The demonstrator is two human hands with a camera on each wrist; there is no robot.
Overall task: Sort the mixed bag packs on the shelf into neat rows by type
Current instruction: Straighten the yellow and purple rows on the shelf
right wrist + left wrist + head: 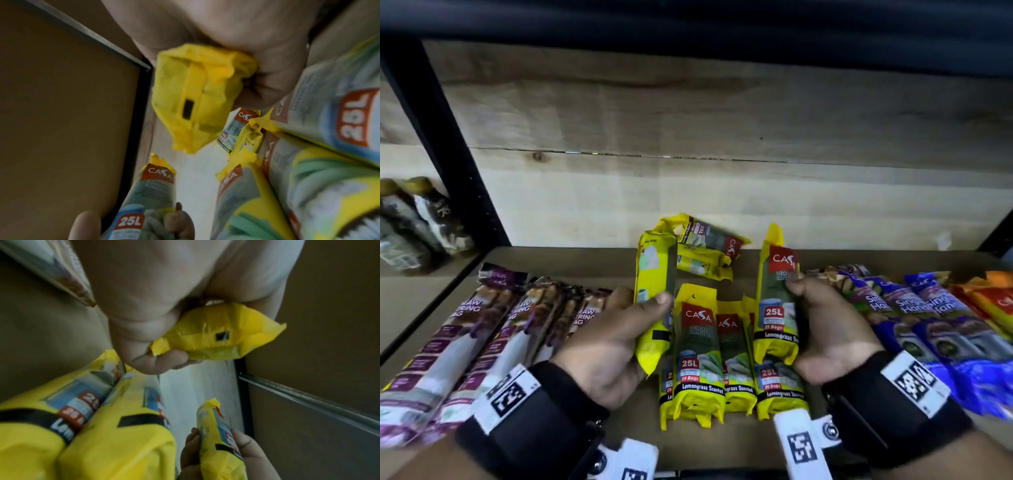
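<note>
My left hand grips a yellow 25L bag pack upright, thumb across it, its back turned towards me. My right hand grips another yellow pack with its red label facing me. Both packs are lifted above a row of several yellow packs lying on the shelf board between my hands. In the left wrist view the bottom end of the left-hand pack sticks out of my palm. In the right wrist view the folded end of the right-hand pack shows below my palm.
A few loose yellow packs lie askew by the wooden back wall. Purple drawstring packs lie in a row on the left, blue packs on the right, orange packs beyond. A black upright post bounds the left side.
</note>
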